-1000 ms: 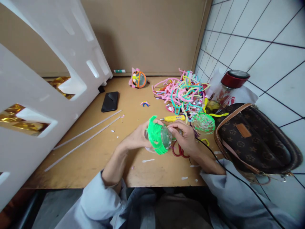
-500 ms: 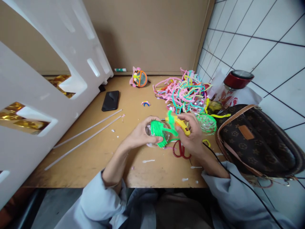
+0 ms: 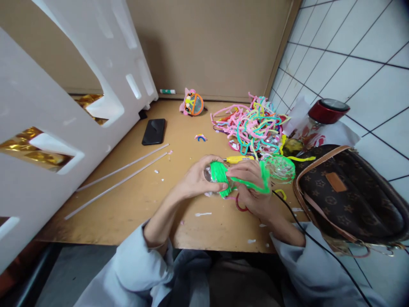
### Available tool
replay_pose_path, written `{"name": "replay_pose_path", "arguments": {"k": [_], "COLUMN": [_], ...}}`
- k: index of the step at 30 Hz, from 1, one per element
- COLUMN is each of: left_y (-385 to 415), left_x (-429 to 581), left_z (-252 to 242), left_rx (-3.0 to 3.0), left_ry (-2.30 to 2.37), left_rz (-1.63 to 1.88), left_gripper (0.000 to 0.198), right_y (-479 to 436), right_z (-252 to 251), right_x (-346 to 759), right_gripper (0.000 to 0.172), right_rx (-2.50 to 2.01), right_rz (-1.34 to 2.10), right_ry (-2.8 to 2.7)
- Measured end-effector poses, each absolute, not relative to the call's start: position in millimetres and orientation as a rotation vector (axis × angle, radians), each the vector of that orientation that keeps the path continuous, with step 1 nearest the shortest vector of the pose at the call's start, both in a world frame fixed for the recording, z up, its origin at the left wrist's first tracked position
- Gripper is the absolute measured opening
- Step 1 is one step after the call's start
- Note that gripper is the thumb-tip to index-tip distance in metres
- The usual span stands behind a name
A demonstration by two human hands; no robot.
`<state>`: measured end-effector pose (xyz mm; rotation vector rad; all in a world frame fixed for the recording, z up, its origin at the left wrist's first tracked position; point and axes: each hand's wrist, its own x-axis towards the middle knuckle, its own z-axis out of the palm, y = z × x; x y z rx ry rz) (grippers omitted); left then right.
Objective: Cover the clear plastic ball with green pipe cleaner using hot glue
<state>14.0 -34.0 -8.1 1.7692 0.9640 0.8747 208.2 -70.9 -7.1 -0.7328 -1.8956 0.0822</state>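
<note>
In my left hand (image 3: 200, 178) is a small clear round container whose side is wrapped in fuzzy green pipe cleaner (image 3: 219, 172). My thumb presses along its front and my fingers curl behind it. My right hand (image 3: 252, 187) is closed at the container's right side, its fingertips on the green wrapping. A loose green strip (image 3: 264, 179) sticks out to the right across those fingers. Just beyond them is a yellow glue gun (image 3: 239, 159), its metal tip towards the container; whether the hand still touches it is hidden. Red-handled scissors (image 3: 240, 204) lie partly under the right hand.
A heap of coloured pipe cleaners (image 3: 249, 125) and a green-wrapped ball (image 3: 279, 168) lie right, near a red-lidded jar (image 3: 329, 111) and brown handbag (image 3: 358, 192). Left are a phone (image 3: 154, 131), two white sticks (image 3: 118, 184) and a white plastic crate (image 3: 105, 55). A black cord (image 3: 306, 238) crosses my right sleeve.
The right hand has moved from gripping the glue gun to pressing the green strip on the container. The gun now lies level behind the fingers. The view has shifted slightly.
</note>
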Motion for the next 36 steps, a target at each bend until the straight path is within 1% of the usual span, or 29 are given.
{"name": "replay_pose_path", "arguments": {"k": [4, 8, 18, 23, 27, 36], "left_y": [-32.8, -31.2, -31.1, -31.6, -32.2, -32.8], "left_x": [12.5, 10.7, 9.8, 10.0, 11.0, 11.6], "left_z": [-7.5, -7.9, -5.6, -6.3, -5.4, -6.7], "left_rx": [1.719, 1.742, 1.761, 1.752, 1.747, 1.752], "left_ry": [0.929, 0.919, 0.918, 0.902, 0.895, 0.905], "left_rz": [0.854, 0.866, 0.852, 0.844, 0.845, 0.858], "left_gripper": [0.057, 0.057, 0.055, 0.056, 0.056, 0.054], "right_y": [-74.7, -75.9, -74.8, -75.2, -76.0, -71.6], "right_z": [-8.4, -8.7, -26.1, -24.0, -22.4, -31.5], "right_x": [213.8, 215.9, 213.2, 212.3, 211.0, 211.2], "right_gripper": [0.017, 0.019, 0.015, 0.019, 0.014, 0.014], "right_rx": [-0.694, -0.643, -0.684, -0.666, -0.652, -0.618], "right_rz": [-0.019, -0.1, -0.026, -0.012, -0.006, 0.029], "right_ry": [-1.976, -2.02, -2.001, -1.978, -1.964, -1.938]}}
